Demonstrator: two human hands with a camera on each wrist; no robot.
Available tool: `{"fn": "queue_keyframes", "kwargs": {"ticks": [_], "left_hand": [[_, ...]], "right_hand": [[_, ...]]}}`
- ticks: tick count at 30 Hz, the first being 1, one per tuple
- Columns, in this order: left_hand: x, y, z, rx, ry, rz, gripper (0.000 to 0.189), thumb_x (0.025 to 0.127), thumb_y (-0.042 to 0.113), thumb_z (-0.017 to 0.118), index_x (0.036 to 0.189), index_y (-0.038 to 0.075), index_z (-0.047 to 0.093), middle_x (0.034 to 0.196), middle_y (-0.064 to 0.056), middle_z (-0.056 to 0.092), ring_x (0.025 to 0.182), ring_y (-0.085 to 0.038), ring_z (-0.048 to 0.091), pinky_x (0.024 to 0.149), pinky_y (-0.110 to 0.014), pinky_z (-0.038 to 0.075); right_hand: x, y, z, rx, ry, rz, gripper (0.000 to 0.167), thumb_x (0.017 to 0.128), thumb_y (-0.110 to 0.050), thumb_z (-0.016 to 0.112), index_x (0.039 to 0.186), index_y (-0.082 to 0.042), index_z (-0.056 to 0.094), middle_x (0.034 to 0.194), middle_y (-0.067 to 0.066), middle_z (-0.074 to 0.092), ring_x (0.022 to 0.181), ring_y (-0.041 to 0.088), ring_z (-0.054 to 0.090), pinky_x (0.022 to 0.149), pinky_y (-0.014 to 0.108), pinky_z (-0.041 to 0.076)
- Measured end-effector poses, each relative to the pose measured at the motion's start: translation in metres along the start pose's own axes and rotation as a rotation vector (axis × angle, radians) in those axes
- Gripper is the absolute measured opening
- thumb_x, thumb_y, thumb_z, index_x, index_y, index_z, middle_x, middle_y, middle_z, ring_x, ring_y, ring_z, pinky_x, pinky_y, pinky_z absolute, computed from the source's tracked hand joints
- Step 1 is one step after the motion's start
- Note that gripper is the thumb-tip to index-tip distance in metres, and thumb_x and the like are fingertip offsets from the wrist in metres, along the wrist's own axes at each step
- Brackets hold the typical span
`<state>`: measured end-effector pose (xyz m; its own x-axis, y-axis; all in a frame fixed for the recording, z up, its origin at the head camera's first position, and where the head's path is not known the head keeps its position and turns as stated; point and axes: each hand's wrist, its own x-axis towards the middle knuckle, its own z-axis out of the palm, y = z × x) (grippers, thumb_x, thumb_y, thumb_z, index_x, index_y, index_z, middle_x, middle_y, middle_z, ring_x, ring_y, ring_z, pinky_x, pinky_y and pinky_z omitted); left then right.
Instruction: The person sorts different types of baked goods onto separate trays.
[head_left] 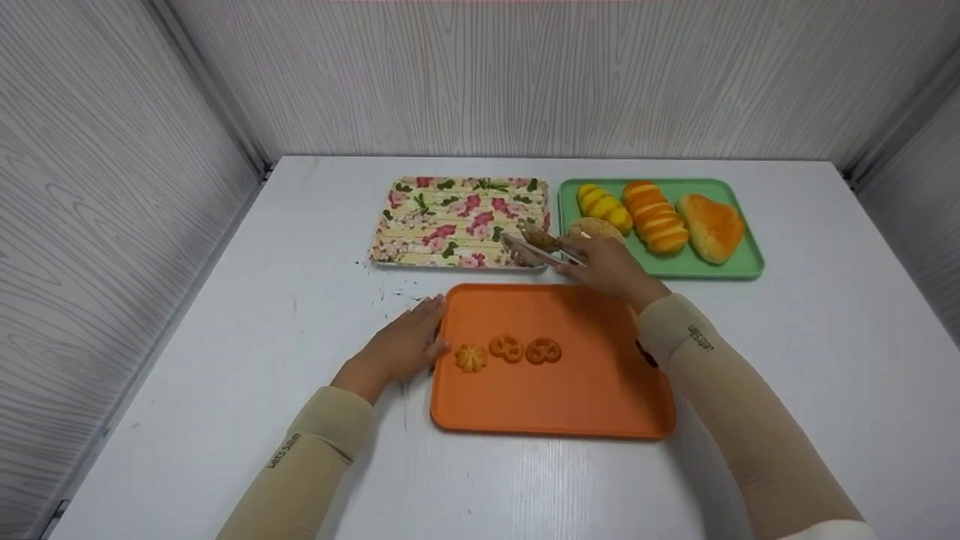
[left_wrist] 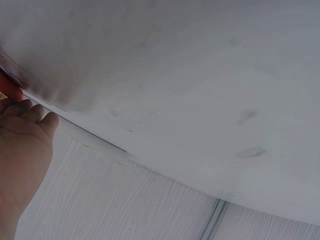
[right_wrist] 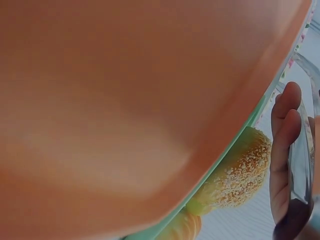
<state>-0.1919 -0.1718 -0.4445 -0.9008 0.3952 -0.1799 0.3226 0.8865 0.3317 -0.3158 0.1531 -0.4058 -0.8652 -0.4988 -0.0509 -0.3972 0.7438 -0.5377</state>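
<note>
My right hand (head_left: pixel 611 270) grips a pair of shiny metal tongs (head_left: pixel 536 252), whose tips are over the right edge of the floral tray (head_left: pixel 439 259). Something brownish shows between the tong arms; whether it is a held piece or a reflection I cannot tell. In the right wrist view the tongs (right_wrist: pixel 300 170) lie against the curled fingers. My left hand (head_left: pixel 403 341) rests with fairly straight fingers at the left rim of the orange tray (head_left: pixel 555 409). On that tray lie a flower-shaped cookie (head_left: pixel 471 358) and two pretzel-shaped cookies, one left (head_left: pixel 507 349), one right (head_left: pixel 544 351).
Behind my right hand, a green tray (head_left: pixel 739 266) carries a sesame bun (head_left: pixel 596 228), a yellow striped bread (head_left: pixel 604 210), an orange striped loaf (head_left: pixel 655 217) and a wedge-shaped bread (head_left: pixel 711 229). All trays stand on a white table (head_left: pixel 300 247), bordered by wood-grain panels (head_left: pixel 510 82).
</note>
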Motion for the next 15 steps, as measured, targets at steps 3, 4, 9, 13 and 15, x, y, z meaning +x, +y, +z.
{"fn": "queue_keyframes", "kwargs": {"ticks": [3, 4, 9, 13, 15], "left_hand": [[0.0, 0.0, 0.001, 0.002, 0.0, 0.001, 0.069, 0.102, 0.041, 0.04, 0.153, 0.005, 0.012, 0.157, -0.011, 0.013, 0.144, -0.024, 0.01, 0.115, -0.041, 0.013], [0.0, 0.0, 0.001, 0.0, -0.001, 0.0, 0.069, 0.102, 0.041, 0.04, 0.153, 0.005, 0.012, 0.157, -0.011, 0.013, 0.144, -0.024, 0.01, 0.115, -0.041, 0.013], [0.001, 0.0, 0.001, -0.011, -0.001, 0.006, 0.069, 0.101, 0.04, 0.042, 0.153, 0.003, 0.013, 0.157, -0.012, 0.014, 0.143, -0.025, 0.012, 0.115, -0.043, 0.015], [0.001, 0.0, 0.0, -0.011, -0.006, 0.004, 0.07, 0.101, 0.041, 0.042, 0.153, 0.003, 0.012, 0.157, -0.013, 0.014, 0.143, -0.025, 0.012, 0.115, -0.043, 0.014], [0.001, 0.0, -0.001, -0.013, -0.007, 0.002, 0.07, 0.101, 0.041, 0.042, 0.153, 0.004, 0.012, 0.157, -0.012, 0.014, 0.143, -0.025, 0.011, 0.115, -0.042, 0.014]], "right_hand": [[-0.001, 0.0, 0.0, 0.009, 0.007, 0.01, 0.062, 0.092, -0.042, 0.061, 0.145, -0.013, 0.044, 0.138, 0.018, 0.049, 0.122, 0.037, 0.047, 0.098, 0.052, 0.04], [-0.002, 0.001, 0.0, 0.018, 0.01, 0.008, 0.063, 0.092, -0.042, 0.061, 0.145, -0.013, 0.044, 0.139, 0.018, 0.048, 0.122, 0.037, 0.047, 0.098, 0.052, 0.04], [-0.006, 0.001, -0.001, 0.079, 0.032, 0.004, 0.065, 0.091, -0.047, 0.061, 0.145, -0.015, 0.043, 0.141, 0.015, 0.047, 0.12, 0.035, 0.05, 0.094, 0.051, 0.043], [-0.009, 0.0, -0.004, 0.108, 0.056, 0.008, 0.068, 0.09, -0.051, 0.059, 0.146, -0.017, 0.042, 0.142, 0.012, 0.046, 0.122, 0.032, 0.049, 0.095, 0.049, 0.043], [-0.011, 0.0, -0.006, 0.114, 0.063, 0.005, 0.069, 0.089, -0.053, 0.059, 0.146, -0.017, 0.042, 0.142, 0.012, 0.046, 0.123, 0.032, 0.048, 0.097, 0.049, 0.042]]}}
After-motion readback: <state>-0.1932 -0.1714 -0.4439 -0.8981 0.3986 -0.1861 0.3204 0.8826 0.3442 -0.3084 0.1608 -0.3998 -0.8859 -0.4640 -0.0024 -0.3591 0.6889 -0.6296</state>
